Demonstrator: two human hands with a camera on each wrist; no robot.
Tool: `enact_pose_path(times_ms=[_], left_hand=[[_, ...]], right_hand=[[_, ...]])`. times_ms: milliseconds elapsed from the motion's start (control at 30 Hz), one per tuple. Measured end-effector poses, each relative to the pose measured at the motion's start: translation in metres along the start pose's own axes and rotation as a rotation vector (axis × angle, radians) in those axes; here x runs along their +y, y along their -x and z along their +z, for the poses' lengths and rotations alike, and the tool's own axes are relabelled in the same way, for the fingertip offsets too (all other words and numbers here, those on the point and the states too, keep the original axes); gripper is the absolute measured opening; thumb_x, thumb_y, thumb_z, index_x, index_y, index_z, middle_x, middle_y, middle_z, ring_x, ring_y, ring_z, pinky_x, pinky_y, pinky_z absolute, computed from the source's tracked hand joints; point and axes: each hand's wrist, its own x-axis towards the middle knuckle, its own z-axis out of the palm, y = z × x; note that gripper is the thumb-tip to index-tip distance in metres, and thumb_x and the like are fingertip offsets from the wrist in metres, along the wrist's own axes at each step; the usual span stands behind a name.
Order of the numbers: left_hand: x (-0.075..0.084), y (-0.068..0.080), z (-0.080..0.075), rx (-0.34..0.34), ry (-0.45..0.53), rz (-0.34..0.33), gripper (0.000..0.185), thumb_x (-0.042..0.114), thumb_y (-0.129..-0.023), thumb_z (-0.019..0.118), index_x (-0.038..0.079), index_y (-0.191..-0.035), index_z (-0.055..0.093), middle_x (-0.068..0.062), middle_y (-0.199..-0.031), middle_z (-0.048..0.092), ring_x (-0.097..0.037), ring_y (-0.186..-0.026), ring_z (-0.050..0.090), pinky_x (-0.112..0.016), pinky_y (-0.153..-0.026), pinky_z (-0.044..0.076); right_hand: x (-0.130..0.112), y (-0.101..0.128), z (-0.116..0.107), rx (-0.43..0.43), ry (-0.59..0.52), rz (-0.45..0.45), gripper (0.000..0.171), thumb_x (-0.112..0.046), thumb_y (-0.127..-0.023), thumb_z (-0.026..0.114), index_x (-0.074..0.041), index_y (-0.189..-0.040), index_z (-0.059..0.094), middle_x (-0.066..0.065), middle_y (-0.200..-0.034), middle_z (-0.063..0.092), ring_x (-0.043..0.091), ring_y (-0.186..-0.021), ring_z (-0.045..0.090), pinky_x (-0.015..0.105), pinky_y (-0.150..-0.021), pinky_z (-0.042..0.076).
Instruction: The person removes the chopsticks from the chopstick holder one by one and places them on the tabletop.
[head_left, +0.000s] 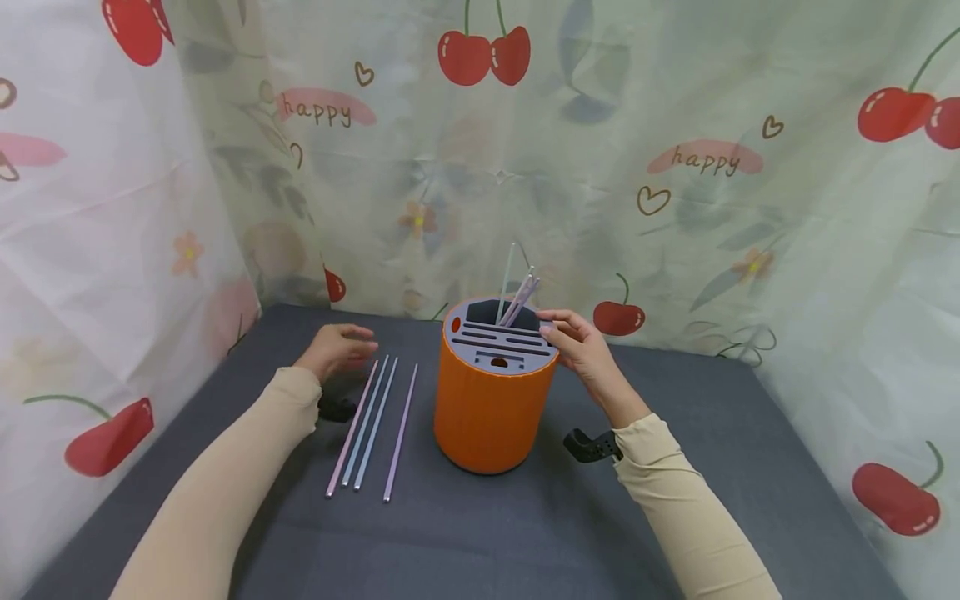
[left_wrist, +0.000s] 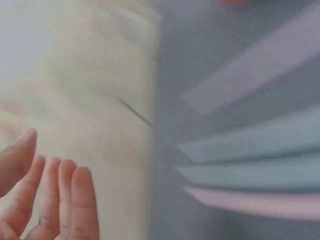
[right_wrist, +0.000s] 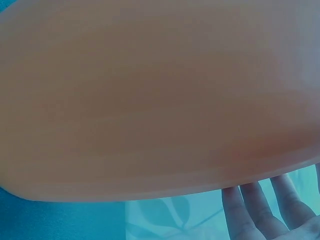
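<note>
Left hand (head_left: 335,350) is hovering, fingers relaxed and holding nothing, at the far ends of four straws (head_left: 371,425) lying side by side on the grey counter (head_left: 525,525); the left wrist view is showing only the blurred straw ends. Right hand (head_left: 581,346) is touching the orange holder (head_left: 491,408) at its rim, fingers loosely curved, gripping nothing. The right wrist view is filling with the holder's wall. More straws (head_left: 517,296) are standing inside.
</note>
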Motion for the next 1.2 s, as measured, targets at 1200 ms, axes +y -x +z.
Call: enact_pose_path(times_ms=[1200], left_hand=[[0.171, 0.062, 0.123, -0.295, -0.132, 0.33, 0.014, 0.008, -0.086, 0.073, 0.006, -0.099, 0.069, -0.008, -0.102, 0.067, -0.021, -0.094, 0.063, -0.034, -0.087, 0.056]], right_hand=[[0.0, -0.001, 0.001, -0.011, -0.011, 0.004, 0.034, -0.027, -0.099, 0.057, -0.014, -0.129, 0.054, -0.003, -0.114, 0.057, 0.015, -0.106, 0.056, 0.025, -0.09, 0.052]])
